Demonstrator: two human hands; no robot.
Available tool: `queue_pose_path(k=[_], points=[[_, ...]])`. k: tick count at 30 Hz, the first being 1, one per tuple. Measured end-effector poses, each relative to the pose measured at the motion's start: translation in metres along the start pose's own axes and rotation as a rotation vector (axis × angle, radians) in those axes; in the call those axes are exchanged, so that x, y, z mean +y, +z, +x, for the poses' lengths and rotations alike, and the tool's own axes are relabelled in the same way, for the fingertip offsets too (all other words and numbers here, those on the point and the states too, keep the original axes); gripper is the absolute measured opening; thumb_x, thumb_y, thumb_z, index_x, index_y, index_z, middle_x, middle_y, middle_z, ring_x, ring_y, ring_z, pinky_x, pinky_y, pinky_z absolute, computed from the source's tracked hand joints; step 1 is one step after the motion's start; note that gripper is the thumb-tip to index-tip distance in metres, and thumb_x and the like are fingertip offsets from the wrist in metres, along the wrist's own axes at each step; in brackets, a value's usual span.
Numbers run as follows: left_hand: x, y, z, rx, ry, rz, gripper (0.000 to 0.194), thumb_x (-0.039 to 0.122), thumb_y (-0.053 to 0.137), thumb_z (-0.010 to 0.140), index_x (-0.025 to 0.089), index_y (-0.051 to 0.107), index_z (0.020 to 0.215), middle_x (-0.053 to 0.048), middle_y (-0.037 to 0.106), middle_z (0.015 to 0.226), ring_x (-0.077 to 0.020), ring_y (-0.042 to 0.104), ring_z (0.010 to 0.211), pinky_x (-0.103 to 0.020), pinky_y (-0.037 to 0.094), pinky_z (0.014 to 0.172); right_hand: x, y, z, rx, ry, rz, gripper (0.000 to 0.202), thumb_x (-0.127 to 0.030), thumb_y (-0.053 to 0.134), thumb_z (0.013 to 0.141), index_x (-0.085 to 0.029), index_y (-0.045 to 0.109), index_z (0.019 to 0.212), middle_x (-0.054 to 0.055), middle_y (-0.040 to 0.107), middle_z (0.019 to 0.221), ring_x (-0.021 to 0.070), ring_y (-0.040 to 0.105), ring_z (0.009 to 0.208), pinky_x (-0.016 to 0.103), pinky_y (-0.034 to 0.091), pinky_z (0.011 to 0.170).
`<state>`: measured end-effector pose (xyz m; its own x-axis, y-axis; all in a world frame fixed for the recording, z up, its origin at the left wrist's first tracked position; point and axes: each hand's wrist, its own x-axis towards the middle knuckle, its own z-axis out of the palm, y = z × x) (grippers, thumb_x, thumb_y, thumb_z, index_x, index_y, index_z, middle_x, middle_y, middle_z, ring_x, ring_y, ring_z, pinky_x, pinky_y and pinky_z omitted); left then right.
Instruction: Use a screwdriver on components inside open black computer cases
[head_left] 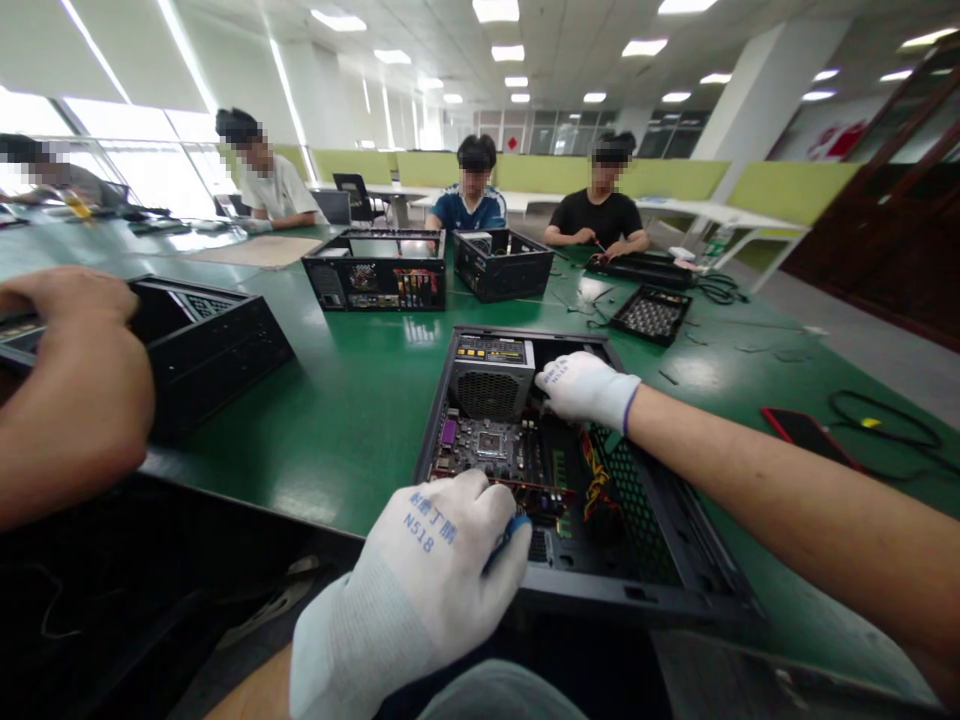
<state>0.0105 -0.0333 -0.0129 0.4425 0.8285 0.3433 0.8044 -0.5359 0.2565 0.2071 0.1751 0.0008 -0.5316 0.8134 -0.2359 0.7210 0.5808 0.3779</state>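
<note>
An opened black computer case [675,598] lies on the table in front of me. Inside it are a grey power supply [491,392] at the far left, a motherboard [491,442] and a bundle of red, yellow and black cables [596,470]. My left hand [442,570], in a white glove, is closed over the near left edge of the case. A bit of something blue [514,528] shows between its thumb and fingers; its kind is hidden. My right hand [577,388], also gloved, reaches in beside the power supply with fingers curled together; what they grip is hidden.
More computer cases stand on the green table [345,400]: one at left [217,355] under a neighbour's arm [82,380], two ahead [375,285]. On the right lie a black tray [651,314], a red-edged phone [806,437] and black cables [885,415]. Several people sit around.
</note>
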Motion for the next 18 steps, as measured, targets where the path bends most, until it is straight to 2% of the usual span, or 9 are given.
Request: queue_pose_path(k=[5,12,15,17,18], points=[[0.000,0.000,0.001,-0.018,-0.016,-0.013,0.018,0.030,0.046,0.105,0.025,0.051,0.088,0.000,0.060,0.085,-0.0211,0.059,0.074,-0.038,0.042,0.066,0.012,0.003,-0.018,0.124,-0.008,0.093,0.043,-0.047,0.051,0.101,-0.014,0.074,0.119,0.017,0.076,0.120,0.0287,0.072,0.109,0.035,0.053,0.088],[0.003,-0.007,0.009,-0.113,-0.079,-0.024,0.011,0.027,0.049,0.102,0.023,0.059,0.101,-0.003,0.063,0.096,-0.0219,0.064,0.084,-0.037,0.051,0.073,0.026,0.023,-0.050,0.464,0.003,0.498,0.040,-0.048,0.055,0.101,-0.014,0.075,0.112,0.012,0.076,0.107,0.0241,0.069,0.098,0.032,0.049,0.088],[0.002,-0.015,0.018,-0.155,0.043,0.042,0.015,0.020,0.048,0.102,0.022,0.062,0.106,-0.006,0.064,0.107,-0.0225,0.065,0.094,-0.037,0.056,0.082,0.026,0.030,-0.054,0.543,-0.008,0.606,0.038,-0.047,0.057,0.100,-0.015,0.076,0.108,0.011,0.075,0.105,0.0233,0.067,0.096,0.032,0.048,0.088],[0.000,-0.017,0.030,-0.176,0.123,0.096,0.020,0.016,0.047,0.101,0.021,0.066,0.109,-0.010,0.064,0.116,-0.0258,0.065,0.106,-0.041,0.057,0.092,0.025,0.031,-0.055,0.556,-0.012,0.631,0.037,-0.046,0.058,0.100,-0.015,0.076,0.109,0.011,0.075,0.105,0.0237,0.066,0.096,0.033,0.048,0.089],[-0.002,-0.017,0.039,-0.188,0.120,0.116,0.022,0.017,0.048,0.102,0.021,0.067,0.112,-0.011,0.063,0.118,-0.0275,0.065,0.110,-0.044,0.057,0.096,0.025,0.031,-0.055,0.560,-0.009,0.634,0.036,-0.045,0.059,0.100,-0.014,0.075,0.111,0.011,0.075,0.106,0.0241,0.066,0.097,0.033,0.048,0.090]])
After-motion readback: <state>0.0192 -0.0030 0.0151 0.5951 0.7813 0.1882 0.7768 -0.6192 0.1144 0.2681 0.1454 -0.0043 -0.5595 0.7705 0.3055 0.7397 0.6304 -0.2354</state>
